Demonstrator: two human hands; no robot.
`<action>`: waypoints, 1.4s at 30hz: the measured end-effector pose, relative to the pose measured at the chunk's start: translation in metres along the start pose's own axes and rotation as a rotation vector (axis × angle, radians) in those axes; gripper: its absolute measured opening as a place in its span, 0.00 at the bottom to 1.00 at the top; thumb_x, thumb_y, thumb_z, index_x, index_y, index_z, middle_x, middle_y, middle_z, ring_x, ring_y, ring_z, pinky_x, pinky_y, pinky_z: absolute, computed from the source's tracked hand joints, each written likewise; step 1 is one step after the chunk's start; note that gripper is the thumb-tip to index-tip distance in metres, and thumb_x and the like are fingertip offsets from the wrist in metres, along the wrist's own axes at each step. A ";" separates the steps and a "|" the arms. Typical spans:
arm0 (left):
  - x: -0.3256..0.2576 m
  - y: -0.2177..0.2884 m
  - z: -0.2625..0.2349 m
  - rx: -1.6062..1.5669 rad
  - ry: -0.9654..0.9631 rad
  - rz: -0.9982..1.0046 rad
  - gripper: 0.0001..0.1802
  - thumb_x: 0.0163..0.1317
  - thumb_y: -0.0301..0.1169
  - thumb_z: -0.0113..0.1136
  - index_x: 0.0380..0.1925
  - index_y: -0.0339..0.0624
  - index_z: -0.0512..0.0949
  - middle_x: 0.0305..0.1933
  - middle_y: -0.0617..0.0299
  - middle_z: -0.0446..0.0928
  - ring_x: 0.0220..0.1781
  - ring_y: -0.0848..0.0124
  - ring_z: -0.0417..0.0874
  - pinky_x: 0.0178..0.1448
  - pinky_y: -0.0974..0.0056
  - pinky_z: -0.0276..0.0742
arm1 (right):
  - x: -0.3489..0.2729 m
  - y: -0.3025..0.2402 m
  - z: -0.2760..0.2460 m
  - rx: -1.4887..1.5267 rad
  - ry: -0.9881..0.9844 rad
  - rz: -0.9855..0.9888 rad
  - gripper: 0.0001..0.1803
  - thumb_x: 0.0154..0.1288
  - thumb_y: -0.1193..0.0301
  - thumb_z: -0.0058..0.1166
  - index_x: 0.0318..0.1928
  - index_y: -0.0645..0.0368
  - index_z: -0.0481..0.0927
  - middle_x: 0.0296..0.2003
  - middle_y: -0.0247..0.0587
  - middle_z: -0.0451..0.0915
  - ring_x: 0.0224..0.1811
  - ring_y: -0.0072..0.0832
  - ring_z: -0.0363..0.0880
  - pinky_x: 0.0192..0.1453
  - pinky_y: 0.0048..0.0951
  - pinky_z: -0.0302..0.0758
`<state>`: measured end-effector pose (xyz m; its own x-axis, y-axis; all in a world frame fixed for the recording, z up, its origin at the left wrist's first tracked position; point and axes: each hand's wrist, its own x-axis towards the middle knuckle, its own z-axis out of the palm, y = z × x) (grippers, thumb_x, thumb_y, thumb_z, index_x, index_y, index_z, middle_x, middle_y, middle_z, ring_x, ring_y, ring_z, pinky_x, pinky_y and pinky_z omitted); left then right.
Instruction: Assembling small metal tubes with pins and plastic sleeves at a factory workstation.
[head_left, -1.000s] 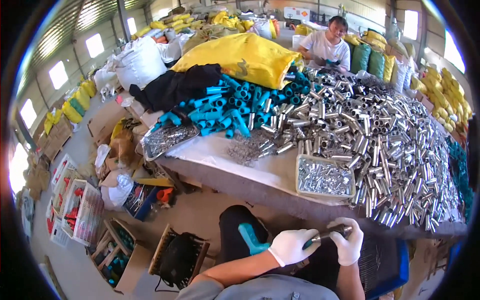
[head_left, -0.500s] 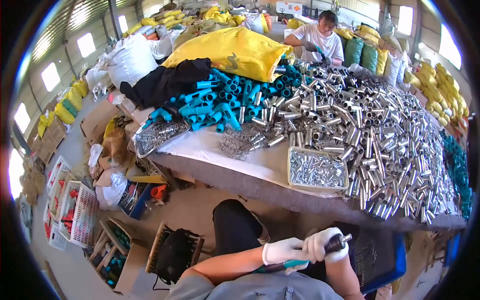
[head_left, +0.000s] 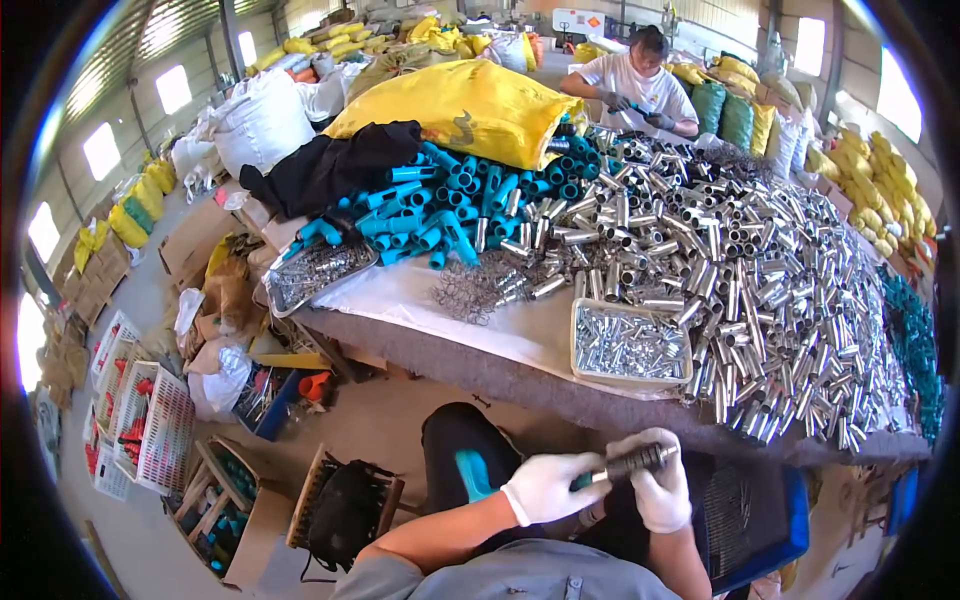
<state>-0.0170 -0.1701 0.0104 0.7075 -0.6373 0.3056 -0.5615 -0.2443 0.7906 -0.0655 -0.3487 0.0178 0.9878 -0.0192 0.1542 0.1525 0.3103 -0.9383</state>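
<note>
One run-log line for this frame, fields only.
left hand: gloved, grips dark rod | right hand: gloved, grips dark rod | teal part: on lap | tray of metal pieces: table edge ahead

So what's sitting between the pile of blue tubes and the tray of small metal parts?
In the head view, a tangle of wire springs lies on the white sheet between the blue tubes and the tray.

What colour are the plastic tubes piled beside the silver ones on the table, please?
The plastic tubes are blue to teal, seen best in the head view.
</note>
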 end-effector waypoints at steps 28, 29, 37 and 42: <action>0.000 -0.102 -0.034 -1.682 1.036 -0.702 0.11 0.63 0.40 0.56 0.30 0.47 0.71 0.19 0.68 0.67 0.21 0.71 0.70 0.48 0.59 0.75 | -0.054 0.006 -0.024 -0.770 -0.199 0.103 0.27 0.52 0.67 0.64 0.51 0.64 0.73 0.34 0.54 0.81 0.38 0.42 0.84 0.43 0.33 0.78; -0.015 -0.138 -0.010 -1.684 0.961 -0.661 0.09 0.63 0.36 0.56 0.27 0.48 0.69 0.19 0.68 0.67 0.19 0.72 0.69 0.40 0.61 0.76 | -0.050 0.000 -0.014 -0.852 -0.185 0.149 0.26 0.52 0.65 0.64 0.50 0.63 0.74 0.34 0.55 0.81 0.38 0.42 0.84 0.42 0.33 0.78; -0.006 -0.216 0.080 -1.666 1.035 -0.994 0.13 0.67 0.35 0.48 0.23 0.45 0.67 0.17 0.64 0.63 0.18 0.70 0.66 0.26 0.65 0.72 | -0.045 0.048 -0.039 -0.827 -0.018 0.493 0.27 0.55 0.59 0.61 0.49 0.63 0.71 0.30 0.58 0.79 0.34 0.50 0.81 0.36 0.39 0.76; -0.010 -0.249 0.218 -0.823 0.369 -1.583 0.36 0.55 0.56 0.57 0.49 0.32 0.75 0.46 0.49 0.77 0.42 0.62 0.77 0.52 0.55 0.71 | -0.052 0.087 -0.064 -1.400 -0.176 0.499 0.26 0.54 0.57 0.60 0.49 0.60 0.73 0.28 0.55 0.80 0.31 0.49 0.80 0.33 0.42 0.76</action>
<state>0.0220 -0.2627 -0.3050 0.4154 0.0144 -0.9095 0.9073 0.0648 0.4154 -0.1012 -0.3811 -0.0918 0.9448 -0.0452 -0.3246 -0.1859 -0.8896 -0.4172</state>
